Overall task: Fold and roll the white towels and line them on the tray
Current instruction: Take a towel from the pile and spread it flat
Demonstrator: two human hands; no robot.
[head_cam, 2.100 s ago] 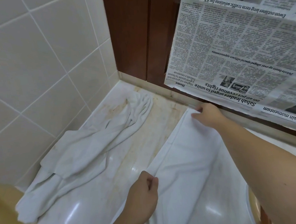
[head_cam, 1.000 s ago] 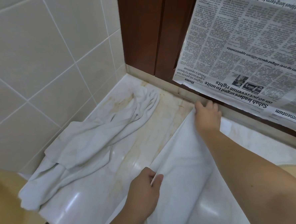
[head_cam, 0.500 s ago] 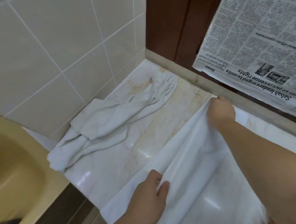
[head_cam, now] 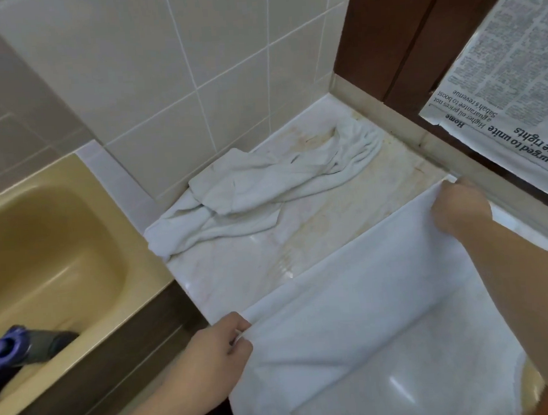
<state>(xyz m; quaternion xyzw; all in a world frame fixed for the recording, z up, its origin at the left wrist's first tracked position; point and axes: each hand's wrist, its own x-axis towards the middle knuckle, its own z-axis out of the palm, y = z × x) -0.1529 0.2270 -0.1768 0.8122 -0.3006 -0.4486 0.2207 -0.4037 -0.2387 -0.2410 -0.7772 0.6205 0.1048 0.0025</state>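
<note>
A white towel (head_cam: 369,313) lies spread over the right part of the marble counter (head_cam: 239,283). My left hand (head_cam: 217,348) pinches its near left corner at the counter's front edge. My right hand (head_cam: 462,208) grips its far left corner close to the back ledge, and the edge between the two hands is lifted and stretched. A second white towel (head_cam: 265,195) lies crumpled against the tiled wall at the counter's far left. No tray is in view.
A yellow basin (head_cam: 45,259) sits left of the counter, with a purple and dark object (head_cam: 21,348) in it. Newspaper (head_cam: 508,74) hangs over the window at the upper right. Brown wooden framing (head_cam: 393,33) stands behind the counter.
Both hands have kept hold of the towel's left edge and lifted it slightly. The view has swung left, bringing the yellow basin into sight.
</note>
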